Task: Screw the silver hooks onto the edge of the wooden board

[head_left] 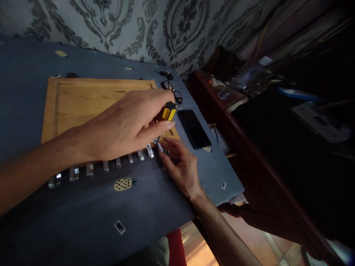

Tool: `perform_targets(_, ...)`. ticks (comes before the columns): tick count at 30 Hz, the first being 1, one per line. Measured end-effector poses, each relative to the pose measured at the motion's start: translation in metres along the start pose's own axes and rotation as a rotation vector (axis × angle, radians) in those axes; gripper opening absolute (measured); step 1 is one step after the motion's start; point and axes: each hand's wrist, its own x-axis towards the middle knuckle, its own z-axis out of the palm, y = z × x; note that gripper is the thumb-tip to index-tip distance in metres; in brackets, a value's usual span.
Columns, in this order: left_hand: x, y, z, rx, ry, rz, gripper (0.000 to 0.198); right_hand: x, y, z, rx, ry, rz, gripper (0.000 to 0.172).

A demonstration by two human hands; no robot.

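Observation:
My left hand (pixel 133 118) is wrapped round a screwdriver with a black and yellow handle (pixel 168 111). Its shaft points down at the near right corner of a wooden board (pixel 88 99) with a grooved border. There my right hand (pixel 180 166) has its thumb and fingers closed about a small shiny metal clip (pixel 160 147) at the board's edge. Several similar metal clips (pixel 90 168) stick out in a row along the near edge. My left forearm and hand cover part of the board, and the screwdriver's tip is hard to make out.
The board lies on a dark blue tablecloth (pixel 155 199) with pineapple prints. To its right are a black phone (pixel 194 128), glasses (pixel 178 96) and a dark key-like item (pixel 166 75). A patterned curtain (pixel 124 29) hangs behind; dark red furniture (pixel 249 147) stands right.

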Motion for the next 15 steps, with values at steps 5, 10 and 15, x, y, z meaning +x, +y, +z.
perform_targets(5,-0.0006,0.0,-0.0003,0.014,0.004,-0.014,0.008,-0.0001,-0.0002,0.0001,0.0,0.007,-0.004,0.04)
perform_targets(10,0.0001,0.0002,-0.0005,0.048,0.106,0.067,0.023,0.0003,0.0011,0.0007,0.0,0.017,-0.018,0.04)
perform_targets(15,0.0023,0.0013,-0.0012,0.211,0.03,0.092,0.01,0.0014,0.0026,0.0011,0.03,0.018,-0.037,0.039)
